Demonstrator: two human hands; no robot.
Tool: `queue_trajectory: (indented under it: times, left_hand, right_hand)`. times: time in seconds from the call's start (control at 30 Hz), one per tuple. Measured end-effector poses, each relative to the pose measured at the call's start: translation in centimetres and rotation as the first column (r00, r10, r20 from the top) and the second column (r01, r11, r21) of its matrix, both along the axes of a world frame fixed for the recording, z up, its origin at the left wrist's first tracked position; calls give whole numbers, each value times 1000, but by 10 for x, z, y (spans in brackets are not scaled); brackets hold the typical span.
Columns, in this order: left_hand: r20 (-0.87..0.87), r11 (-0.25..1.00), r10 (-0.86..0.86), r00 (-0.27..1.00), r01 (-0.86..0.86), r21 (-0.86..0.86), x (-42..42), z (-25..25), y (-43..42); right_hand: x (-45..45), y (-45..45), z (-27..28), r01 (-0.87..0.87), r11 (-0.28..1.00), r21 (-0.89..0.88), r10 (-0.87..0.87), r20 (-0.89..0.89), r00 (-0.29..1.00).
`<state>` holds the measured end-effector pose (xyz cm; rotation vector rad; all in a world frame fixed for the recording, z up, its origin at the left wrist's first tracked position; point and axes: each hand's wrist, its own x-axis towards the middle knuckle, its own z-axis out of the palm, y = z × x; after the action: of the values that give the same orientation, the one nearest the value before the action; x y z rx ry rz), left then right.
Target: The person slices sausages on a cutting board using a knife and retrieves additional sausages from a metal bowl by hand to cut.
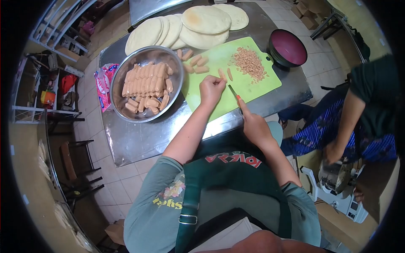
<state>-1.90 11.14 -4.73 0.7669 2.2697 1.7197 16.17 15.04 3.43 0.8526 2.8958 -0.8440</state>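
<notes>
My left hand (212,90) is closed, its fingertips pinching a sausage piece (222,74) on the green cutting board (215,107). My right hand (255,127) is wrapped round the handle of a knife (234,93), whose blade points toward the pinched piece. Another cut strip (230,74) lies just right of that piece. Chopped sausage bits (248,62) form a pile on the board's right part. Several whole sausages (196,61) rest at its left end. Beside them a metal bowl (180,86) holds many more sausages (145,80).
Flat dough rounds (206,20) lie along the table's far side. A dark red bowl (288,47) stands at the right, and a pink packet (102,84) sits left of the metal bowl. At the right, another person (354,109) reaches toward a white machine (337,185).
</notes>
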Motion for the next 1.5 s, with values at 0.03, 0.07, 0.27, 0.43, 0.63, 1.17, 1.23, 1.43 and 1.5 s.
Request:
queue_trajectory:
  times: [0.03, 0.07, 0.27, 0.43, 0.63, 1.17, 1.23, 1.43, 1.5]
  left_hand:
    - [-1, 1000, 0, 1000, 0, 2, 0, -1, 0]
    - [-11, 1000, -1, 1000, 1, -5, -1, -2, 1]
    - [-27, 1000, -5, 1000, 6, 24, -1, -2, -1]
    - [-55, 1000, -5, 998, 5, -7, -1, -1, 0]
    - [-24, 999, -11, 1000, 12, 36, 0, 0, 0]
    - [-46, 999, -34, 998, 34, 9, 2, 3, -4]
    - [-49, 999, -30, 998, 31, 14, 3, 4, -4]
    - [-29, 1000, -26, 999, 26, -2, 1, 1, -3]
    - [-27, 1000, -25, 999, 25, -1, 0, 0, -2]
  right_hand:
    - [2, 2, 1, 2, 1000, -1, -2, -4, 1000]
    - [2, 4, 3, 3, 1000, -2, -3, -9, 1000]
    - [-27, 13, 1, 22, 1000, -10, -23, -215, 976]
    - [-44, 19, -16, -12, 998, 70, 30, -266, 964]
    - [-48, 20, -7, 10, 1000, -20, -13, -155, 988]
    - [-50, 29, -2, -50, 994, -92, 39, -114, 993]
    - [-40, 25, -5, -48, 993, -106, 30, -159, 987]
    - [-8, 8, 0, -16, 997, -75, 12, -52, 999]
    - [-4, 8, 3, -19, 998, -64, 15, -59, 998]
